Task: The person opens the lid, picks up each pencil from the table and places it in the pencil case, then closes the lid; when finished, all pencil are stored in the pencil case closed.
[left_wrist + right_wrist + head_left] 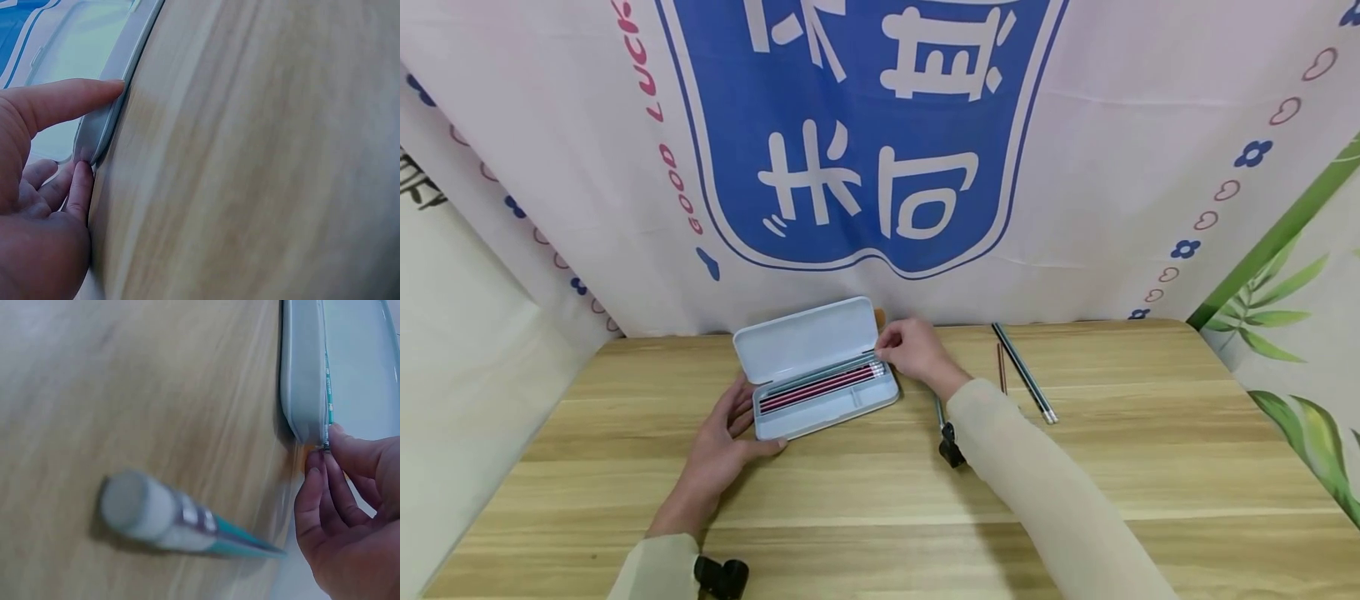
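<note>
A pale blue pencil case (816,417) lies with its lid (808,342) raised. Inside are several dark red pencils (820,389) and green pencils, their white eraser ends to the right. My left hand (718,446) holds the case's left end, thumb along the front edge, the other fingers at the left side. At the opposite end, my right hand (917,350) pinches the end of a green pencil (329,403) lying along the hinge side of the case. In the right wrist view the pencil's tip is between thumb and fingers.
Right of the case, green pencils (1026,375) and a thin dark red pencil (1002,367) lie on the wooden table (865,517). Another green pencil (237,540) shows partly beneath the right forearm. A small orange-brown thing (880,317) sits behind the lid; a printed curtain (1097,167) hangs behind.
</note>
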`<action>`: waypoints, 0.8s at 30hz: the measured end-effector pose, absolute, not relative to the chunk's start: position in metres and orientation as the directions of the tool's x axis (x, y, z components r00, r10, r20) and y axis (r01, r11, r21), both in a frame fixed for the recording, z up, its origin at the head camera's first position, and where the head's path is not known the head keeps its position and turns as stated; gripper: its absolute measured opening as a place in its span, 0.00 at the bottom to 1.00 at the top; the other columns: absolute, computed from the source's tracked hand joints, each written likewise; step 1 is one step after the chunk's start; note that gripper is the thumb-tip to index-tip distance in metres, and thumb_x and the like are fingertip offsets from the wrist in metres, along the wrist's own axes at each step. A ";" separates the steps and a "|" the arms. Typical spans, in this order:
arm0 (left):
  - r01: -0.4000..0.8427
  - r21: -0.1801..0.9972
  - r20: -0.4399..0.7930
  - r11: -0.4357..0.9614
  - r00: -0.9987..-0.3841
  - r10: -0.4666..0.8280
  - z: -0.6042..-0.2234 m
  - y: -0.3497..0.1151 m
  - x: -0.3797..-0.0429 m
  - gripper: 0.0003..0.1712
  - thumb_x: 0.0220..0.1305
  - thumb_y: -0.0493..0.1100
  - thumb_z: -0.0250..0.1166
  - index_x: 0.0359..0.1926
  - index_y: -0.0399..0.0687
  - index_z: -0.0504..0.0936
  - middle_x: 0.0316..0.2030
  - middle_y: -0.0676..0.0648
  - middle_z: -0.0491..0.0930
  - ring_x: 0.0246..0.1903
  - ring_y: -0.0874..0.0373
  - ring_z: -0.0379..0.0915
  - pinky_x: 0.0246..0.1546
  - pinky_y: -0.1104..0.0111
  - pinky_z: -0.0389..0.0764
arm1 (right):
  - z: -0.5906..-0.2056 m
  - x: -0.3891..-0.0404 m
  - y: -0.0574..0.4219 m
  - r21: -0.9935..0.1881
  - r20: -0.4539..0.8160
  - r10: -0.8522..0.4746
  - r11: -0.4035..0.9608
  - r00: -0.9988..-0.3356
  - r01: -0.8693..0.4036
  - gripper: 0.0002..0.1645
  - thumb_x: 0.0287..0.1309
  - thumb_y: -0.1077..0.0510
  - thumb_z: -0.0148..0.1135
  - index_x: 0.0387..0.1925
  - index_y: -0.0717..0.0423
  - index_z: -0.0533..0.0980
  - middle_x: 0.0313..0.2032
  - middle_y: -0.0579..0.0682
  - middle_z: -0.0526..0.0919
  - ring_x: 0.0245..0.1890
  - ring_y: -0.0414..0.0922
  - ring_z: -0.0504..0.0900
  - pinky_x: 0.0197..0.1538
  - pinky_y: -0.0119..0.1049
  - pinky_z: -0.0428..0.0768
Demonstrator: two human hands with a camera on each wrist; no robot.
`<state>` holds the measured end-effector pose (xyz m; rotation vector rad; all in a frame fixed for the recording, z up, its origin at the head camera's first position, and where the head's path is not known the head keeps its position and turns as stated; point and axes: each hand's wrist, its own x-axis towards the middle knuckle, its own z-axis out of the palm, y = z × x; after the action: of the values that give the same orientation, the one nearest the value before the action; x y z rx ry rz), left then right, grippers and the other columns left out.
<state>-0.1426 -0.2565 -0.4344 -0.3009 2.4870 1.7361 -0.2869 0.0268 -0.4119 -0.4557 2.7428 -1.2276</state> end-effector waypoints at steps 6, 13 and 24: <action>-0.218 0.917 -0.192 0.333 -0.975 -0.107 -0.434 -0.255 -0.143 0.72 0.59 0.34 0.80 0.89 0.61 0.40 0.82 0.40 0.58 0.82 0.40 0.56 0.85 0.47 0.61 | -0.413 -0.288 0.025 -0.733 0.058 -0.306 0.633 -0.950 -0.248 0.02 0.66 0.61 0.74 0.38 0.57 0.90 0.37 0.51 0.90 0.40 0.45 0.83 0.47 0.35 0.82; -0.219 0.917 -0.194 0.334 -0.975 -0.107 -0.434 -0.256 -0.143 0.72 0.59 0.34 0.80 0.89 0.63 0.39 0.82 0.40 0.58 0.83 0.40 0.56 0.85 0.47 0.60 | -0.415 -0.287 0.021 -0.705 0.086 -0.307 0.654 -0.948 -0.275 0.02 0.63 0.61 0.77 0.36 0.56 0.90 0.36 0.51 0.89 0.38 0.44 0.82 0.45 0.34 0.81; -0.216 0.920 -0.191 0.328 -0.976 -0.107 -0.434 -0.256 -0.143 0.72 0.59 0.34 0.80 0.89 0.64 0.40 0.83 0.40 0.57 0.82 0.40 0.56 0.85 0.47 0.60 | -0.412 -0.281 0.014 -0.693 0.026 -0.226 0.698 -0.974 -0.180 0.05 0.66 0.59 0.76 0.34 0.53 0.85 0.35 0.49 0.85 0.37 0.44 0.80 0.40 0.32 0.79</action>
<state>-0.1425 -0.2557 -0.4341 -0.3021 2.4807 1.7419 -0.2806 0.0142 -0.4121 -0.3398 2.8382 -1.1472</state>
